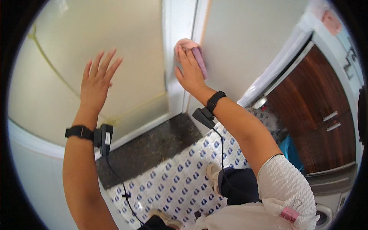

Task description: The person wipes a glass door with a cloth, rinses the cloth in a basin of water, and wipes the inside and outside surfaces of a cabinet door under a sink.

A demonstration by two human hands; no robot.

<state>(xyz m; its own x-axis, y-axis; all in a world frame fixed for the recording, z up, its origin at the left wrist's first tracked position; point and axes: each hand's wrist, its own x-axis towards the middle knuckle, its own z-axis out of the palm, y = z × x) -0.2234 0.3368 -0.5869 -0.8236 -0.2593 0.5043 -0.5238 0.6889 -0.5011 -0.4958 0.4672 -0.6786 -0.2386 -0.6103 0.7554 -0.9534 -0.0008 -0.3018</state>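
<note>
My right hand [190, 73] presses a folded pink and lilac cloth [200, 61] against the white door frame [177, 23], by the edge of the grey-white wall. The fingers lie over the cloth, and its lilac part hangs beside them. Raised in front of the pale frosted door panel [134, 50], my left hand [99, 78] has its fingers spread and holds nothing. Whether its fingertips touch the panel I cannot tell. Each wrist carries a black strap with a small black box and a cable.
A dark brown wood-grain cabinet [318, 111] with two metal handles stands at the right, above part of a washing machine [325, 214]. Something blue [292, 153] is beside the cabinet. Below lie a dark stone threshold [149, 142] and a white floor with blue motifs [176, 180].
</note>
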